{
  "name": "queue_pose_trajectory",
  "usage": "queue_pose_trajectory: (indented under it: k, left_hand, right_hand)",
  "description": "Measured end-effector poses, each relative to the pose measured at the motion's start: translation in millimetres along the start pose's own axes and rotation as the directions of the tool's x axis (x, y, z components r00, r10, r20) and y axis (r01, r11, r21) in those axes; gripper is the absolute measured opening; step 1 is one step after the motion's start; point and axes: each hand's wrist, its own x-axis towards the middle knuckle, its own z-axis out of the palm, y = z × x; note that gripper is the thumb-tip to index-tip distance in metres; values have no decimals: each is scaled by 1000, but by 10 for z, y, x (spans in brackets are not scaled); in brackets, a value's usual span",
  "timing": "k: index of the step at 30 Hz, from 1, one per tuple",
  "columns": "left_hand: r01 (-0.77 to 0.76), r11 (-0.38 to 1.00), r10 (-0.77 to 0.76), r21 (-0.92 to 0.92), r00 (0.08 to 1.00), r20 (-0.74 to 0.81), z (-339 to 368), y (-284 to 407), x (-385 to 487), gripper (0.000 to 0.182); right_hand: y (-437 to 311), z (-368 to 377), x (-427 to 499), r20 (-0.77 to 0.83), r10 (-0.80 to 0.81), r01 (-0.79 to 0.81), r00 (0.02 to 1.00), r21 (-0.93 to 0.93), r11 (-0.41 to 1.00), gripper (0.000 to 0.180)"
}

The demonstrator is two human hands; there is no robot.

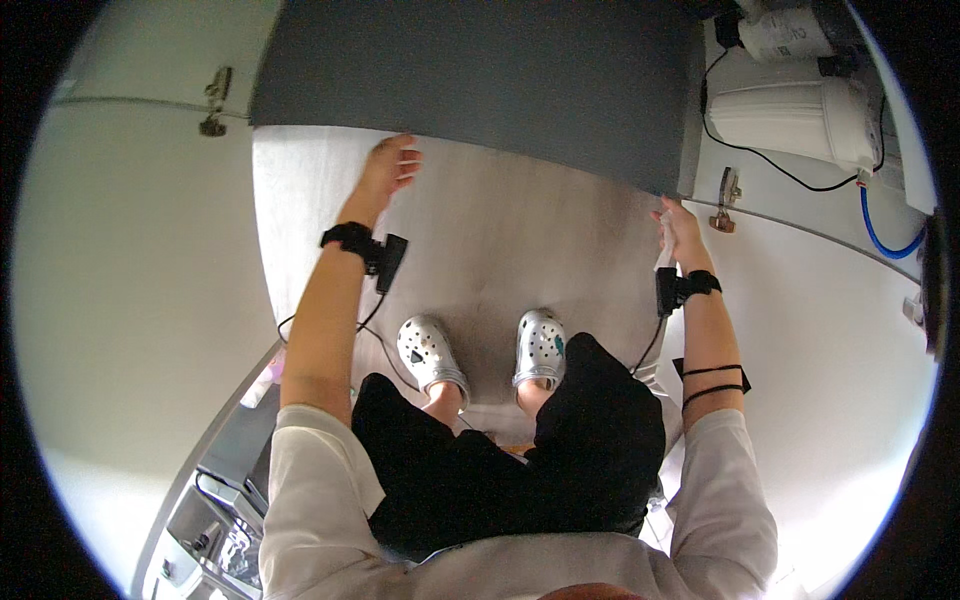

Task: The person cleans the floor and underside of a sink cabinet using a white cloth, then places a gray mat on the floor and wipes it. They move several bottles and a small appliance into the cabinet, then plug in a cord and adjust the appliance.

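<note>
At the front edge of a dark grey panel [472,82], my left hand [391,166] has loosely curled fingers with gaps between them. Its upper finger is close to that edge, and whether it touches cannot be told. Nothing is visible in this hand. My right hand [679,231] is at the panel's right front corner, with a crumpled white tissue or thin cloth [665,251] held between thumb and fingers. The fingertips reach the corner, and part of the tissue hangs towards my wrist.
Open white cabinet doors flank me, left [142,262] and right [817,315], with metal hinges [215,101]. A white water filter housing [780,120] with a blue tube [881,232] stands right. Silver clogs [431,349] are on the floor. Cables [382,341] hang from wrist-worn devices. An open drawer [214,465] is lower left.
</note>
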Motion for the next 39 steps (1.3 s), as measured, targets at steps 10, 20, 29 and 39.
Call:
queue_pose_trajectory:
  k: [10, 20, 29, 39]
  left_hand:
    - [-108, 901, 85, 420, 994, 73, 18, 206, -1485, 36]
    - [-96, 895, 187, 435, 967, -171, -466, 62, -3338, 29]
    - [-393, 209, 488, 896, 836, 252, -141, 416, -3110, 27]
    - [-507, -76, 493, 859, 729, 474, 1042, 773, -1236, 74]
  right_hand:
    - [98, -329, -890, 281, -199, 230, 939, -79, 970, 22]
    - [513, -1108, -2049, 316, -379, 397, 870, 9, 918, 23]
    - [72, -1060, -2203, 476, -428, 562, 768, -182, 807, 23]
    - [-1436, 672, -1261, 613, -423, 738, 668, -617, 273, 16]
